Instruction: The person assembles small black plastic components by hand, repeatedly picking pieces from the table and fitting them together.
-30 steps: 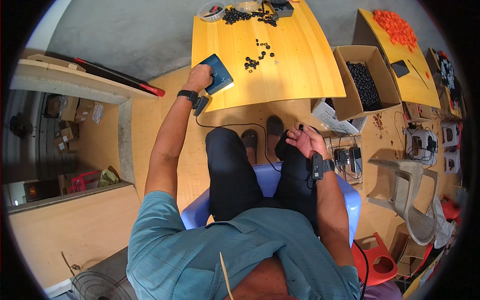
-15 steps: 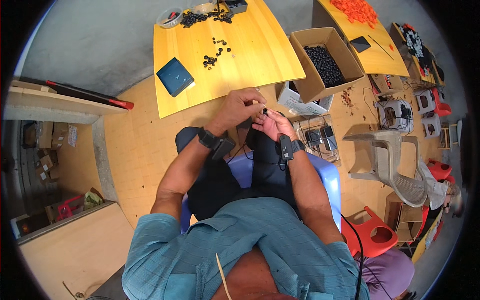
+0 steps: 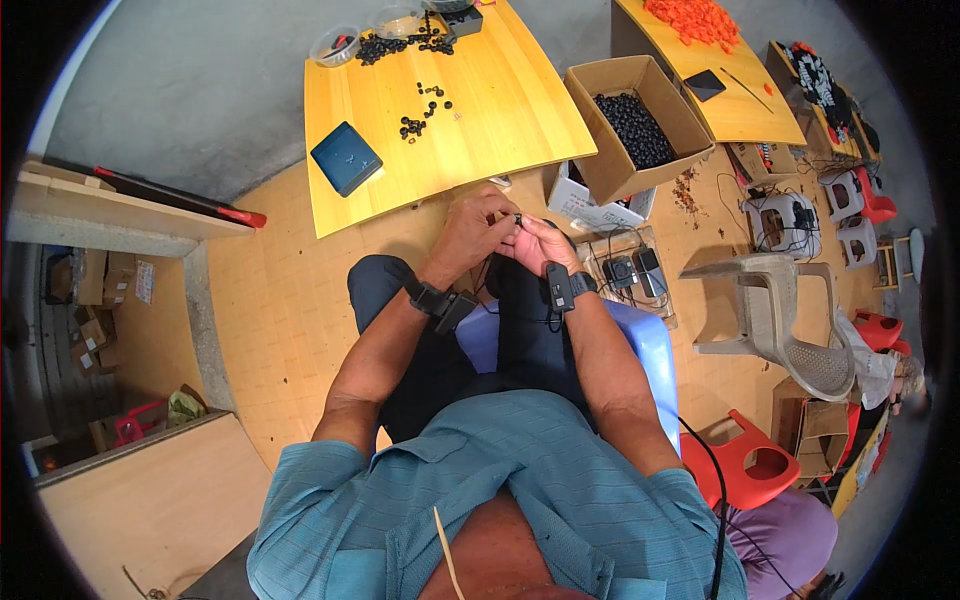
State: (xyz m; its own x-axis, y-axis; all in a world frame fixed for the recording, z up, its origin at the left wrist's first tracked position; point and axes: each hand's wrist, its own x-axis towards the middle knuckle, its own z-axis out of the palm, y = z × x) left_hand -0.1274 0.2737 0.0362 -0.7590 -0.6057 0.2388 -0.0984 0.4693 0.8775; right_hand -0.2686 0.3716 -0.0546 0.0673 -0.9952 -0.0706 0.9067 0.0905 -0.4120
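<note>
Black part [image 3: 518, 220] sat gripped in the fingertips of the right hand [image 3: 545, 243], immediately right of the bunched fingertips of the left hand [image 3: 476, 228]; whether those gripped anything, I couldn't tell. Both hands about equally near. Long axis too small to read from my end; fingers partly covered it. I saw the hands meet short of the yellow table [image 3: 500, 110]. Dark tray [image 3: 360, 180] lay up-left, loose black pieces [image 3: 412, 127] up ahead, cardboard box [image 3: 590, 125] up-right.

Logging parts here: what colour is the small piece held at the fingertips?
The small piece looks black, seen best in the head view.
</note>
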